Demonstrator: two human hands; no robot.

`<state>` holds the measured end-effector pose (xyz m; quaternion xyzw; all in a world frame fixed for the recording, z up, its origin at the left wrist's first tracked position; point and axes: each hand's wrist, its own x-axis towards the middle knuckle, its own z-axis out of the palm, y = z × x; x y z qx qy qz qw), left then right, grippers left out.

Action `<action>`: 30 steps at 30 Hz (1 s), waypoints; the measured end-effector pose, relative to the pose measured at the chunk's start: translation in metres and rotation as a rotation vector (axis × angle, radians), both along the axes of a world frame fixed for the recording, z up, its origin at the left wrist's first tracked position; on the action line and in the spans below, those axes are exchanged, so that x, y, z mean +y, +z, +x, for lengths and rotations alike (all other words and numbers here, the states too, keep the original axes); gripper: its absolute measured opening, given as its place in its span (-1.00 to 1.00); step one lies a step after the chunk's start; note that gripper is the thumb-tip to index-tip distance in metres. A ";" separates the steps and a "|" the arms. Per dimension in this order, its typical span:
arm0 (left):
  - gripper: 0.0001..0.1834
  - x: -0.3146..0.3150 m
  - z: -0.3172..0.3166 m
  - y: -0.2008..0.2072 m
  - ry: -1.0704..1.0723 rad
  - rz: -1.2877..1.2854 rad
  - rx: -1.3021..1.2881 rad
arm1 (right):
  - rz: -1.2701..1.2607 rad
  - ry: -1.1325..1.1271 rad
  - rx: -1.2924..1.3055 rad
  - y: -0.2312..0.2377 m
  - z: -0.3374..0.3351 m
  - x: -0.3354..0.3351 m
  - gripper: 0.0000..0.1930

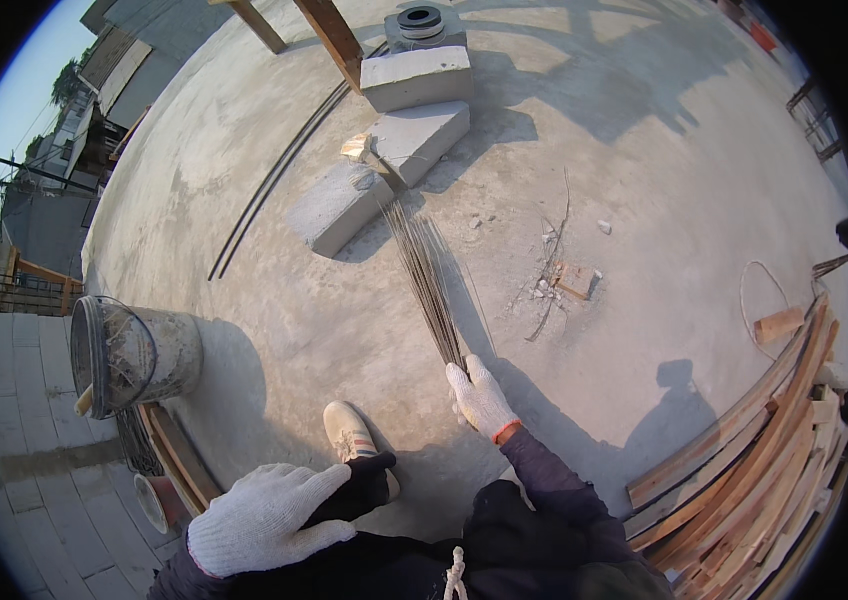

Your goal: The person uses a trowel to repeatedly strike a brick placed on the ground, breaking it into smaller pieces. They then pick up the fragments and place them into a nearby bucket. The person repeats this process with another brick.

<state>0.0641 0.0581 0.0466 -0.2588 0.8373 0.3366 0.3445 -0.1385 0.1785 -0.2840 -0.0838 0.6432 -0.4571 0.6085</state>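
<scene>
The right hand [482,398] grips the wires [428,285], gathered but not yet released. The left hand [266,515], near left, is extended, apparently empty.

From my remote head view: a pale concrete floor [624,330]. Ahead on it, three grey blocks [422,140] lie close together, two thin dark rods [269,180] to their left. Right of centre, a small reddish block [574,280] sits amid crumbled rubble [542,290]. Left, a stained bucket [169,350]; lower right, piled wooden planks [756,470].
</scene>
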 end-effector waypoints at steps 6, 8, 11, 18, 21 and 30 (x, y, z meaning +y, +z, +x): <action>-0.25 -0.004 0.001 -0.008 -0.023 -0.082 -0.033 | 0.088 -0.241 -0.166 -0.026 -0.009 0.010 -0.72; -0.25 -0.010 -0.004 -0.010 -0.017 -0.056 -0.028 | -0.162 -0.372 -0.270 -0.028 -0.002 0.015 -0.69; -0.27 -0.007 -0.009 -0.012 -0.011 0.015 0.020 | -0.431 -0.442 -0.365 -0.034 0.000 -0.055 -0.68; -0.24 -0.005 -0.014 -0.015 -0.070 -0.104 0.053 | -0.253 -0.474 -0.597 -0.056 0.042 -0.147 -0.67; -0.24 -0.010 -0.016 -0.016 -0.051 -0.108 -0.057 | -0.202 -0.503 -0.539 -0.044 0.073 -0.101 -0.70; -0.23 -0.006 -0.024 -0.019 -0.079 -0.085 -0.010 | -0.165 -0.581 -0.479 -0.038 0.024 -0.143 -0.69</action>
